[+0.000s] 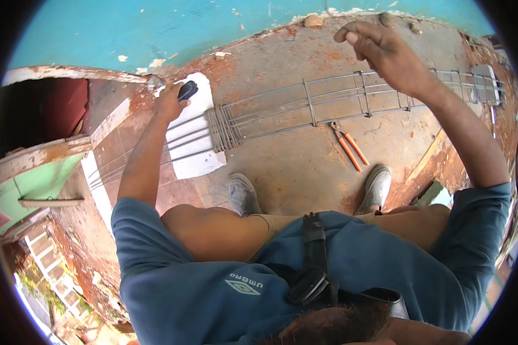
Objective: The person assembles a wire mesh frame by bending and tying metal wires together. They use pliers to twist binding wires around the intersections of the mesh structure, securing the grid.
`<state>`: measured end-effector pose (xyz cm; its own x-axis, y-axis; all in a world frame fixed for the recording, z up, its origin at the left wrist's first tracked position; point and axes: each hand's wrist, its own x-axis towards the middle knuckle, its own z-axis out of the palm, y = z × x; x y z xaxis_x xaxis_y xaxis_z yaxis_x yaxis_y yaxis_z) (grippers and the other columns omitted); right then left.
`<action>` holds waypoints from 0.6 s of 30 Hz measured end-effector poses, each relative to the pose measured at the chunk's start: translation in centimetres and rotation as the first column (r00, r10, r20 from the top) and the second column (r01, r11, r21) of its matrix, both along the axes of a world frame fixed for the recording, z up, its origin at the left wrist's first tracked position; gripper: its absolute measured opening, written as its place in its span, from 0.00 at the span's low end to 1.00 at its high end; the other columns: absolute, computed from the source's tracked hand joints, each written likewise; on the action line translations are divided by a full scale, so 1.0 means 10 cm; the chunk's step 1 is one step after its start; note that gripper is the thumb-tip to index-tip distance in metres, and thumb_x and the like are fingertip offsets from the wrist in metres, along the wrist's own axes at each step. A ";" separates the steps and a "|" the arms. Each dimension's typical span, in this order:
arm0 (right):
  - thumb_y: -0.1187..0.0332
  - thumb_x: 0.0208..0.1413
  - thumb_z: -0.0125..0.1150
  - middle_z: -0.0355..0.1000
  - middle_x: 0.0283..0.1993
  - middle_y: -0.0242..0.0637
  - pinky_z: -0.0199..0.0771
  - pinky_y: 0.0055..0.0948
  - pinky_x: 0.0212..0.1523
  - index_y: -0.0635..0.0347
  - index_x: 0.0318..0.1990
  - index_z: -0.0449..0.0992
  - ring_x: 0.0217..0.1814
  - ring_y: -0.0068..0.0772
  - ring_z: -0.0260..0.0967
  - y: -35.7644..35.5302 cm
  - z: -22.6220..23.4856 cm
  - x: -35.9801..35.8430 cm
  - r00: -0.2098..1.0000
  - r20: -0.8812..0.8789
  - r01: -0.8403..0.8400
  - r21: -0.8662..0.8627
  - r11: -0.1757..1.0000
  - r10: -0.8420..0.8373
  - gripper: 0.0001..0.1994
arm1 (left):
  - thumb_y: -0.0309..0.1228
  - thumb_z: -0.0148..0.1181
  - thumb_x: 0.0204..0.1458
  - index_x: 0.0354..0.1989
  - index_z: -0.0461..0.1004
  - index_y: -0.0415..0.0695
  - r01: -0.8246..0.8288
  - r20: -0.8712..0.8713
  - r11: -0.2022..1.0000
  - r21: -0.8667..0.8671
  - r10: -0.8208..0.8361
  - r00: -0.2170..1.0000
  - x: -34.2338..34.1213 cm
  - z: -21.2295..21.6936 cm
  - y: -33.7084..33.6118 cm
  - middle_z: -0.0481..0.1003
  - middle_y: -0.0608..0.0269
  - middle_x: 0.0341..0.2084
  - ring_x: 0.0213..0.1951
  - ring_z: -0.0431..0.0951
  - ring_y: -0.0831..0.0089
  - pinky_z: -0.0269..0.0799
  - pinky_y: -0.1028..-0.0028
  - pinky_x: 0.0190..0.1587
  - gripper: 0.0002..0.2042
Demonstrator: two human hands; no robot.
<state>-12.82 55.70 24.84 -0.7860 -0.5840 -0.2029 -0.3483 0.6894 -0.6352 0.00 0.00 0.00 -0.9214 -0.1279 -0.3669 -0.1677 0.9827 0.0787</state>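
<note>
Dark hair filled the bottom edge of the view, and below it in the frame spread a blue shirt with a black strap running down its middle. Two bare knees bent outward from the shirt, ending in a pair of grey dusty shoes planted on the reddish concrete floor.

Closed around a dark, rounded handle, the left hand gripped it above one end of a long steel rebar cage. What tool the handle belonged to could not be told. That cage lay flat across the floor just beyond the shoes, made of several long parallel bars crossed by thin square stirrups. A tight bundle of stirrups sat bunched together near the left hand, while others were spaced out toward the right. The cage's left end rested over a white board.

Raised above the cage's right half, the right hand held its fingers curled inward, thumb toward them; whether anything small was pinched between them could not be made out. It touched neither bars nor floor.

Orange-handled pincers lay on the floor just beside the cage, between it and the right shoe, jaws pointing toward the bars. Beyond the cage ran a turquoise wall with crumbled plaster along its base.
</note>
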 end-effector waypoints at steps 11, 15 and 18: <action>0.61 0.81 0.49 0.81 0.46 0.39 0.78 0.33 0.52 0.61 0.63 0.80 0.42 0.28 0.76 -0.65 -0.49 0.93 0.845 0.447 0.218 0.214 0.952 -0.294 0.18 | 0.47 0.67 0.66 0.63 0.79 0.42 0.190 -0.004 0.701 0.687 -0.258 0.966 -1.19 0.86 1.70 0.82 0.43 0.56 0.58 0.83 0.54 0.76 0.59 0.63 0.25; 0.60 0.77 0.50 0.82 0.61 0.44 0.77 0.44 0.65 0.53 0.64 0.81 0.66 0.48 0.79 -0.99 -0.67 0.75 0.953 0.272 0.016 0.394 0.919 -0.133 0.18 | 0.46 0.64 0.67 0.55 0.84 0.39 -0.123 0.249 0.603 0.788 -0.130 0.960 -1.31 0.21 1.86 0.83 0.45 0.54 0.57 0.83 0.55 0.77 0.57 0.59 0.21; 0.61 0.73 0.54 0.83 0.59 0.41 0.78 0.47 0.65 0.46 0.60 0.84 0.65 0.46 0.79 -1.24 -0.58 0.76 0.982 0.170 -0.040 0.616 0.787 -0.082 0.16 | 0.45 0.63 0.68 0.53 0.84 0.37 -0.099 0.251 0.692 0.715 -0.122 0.960 -1.26 0.62 1.84 0.83 0.44 0.53 0.59 0.82 0.52 0.76 0.52 0.60 0.21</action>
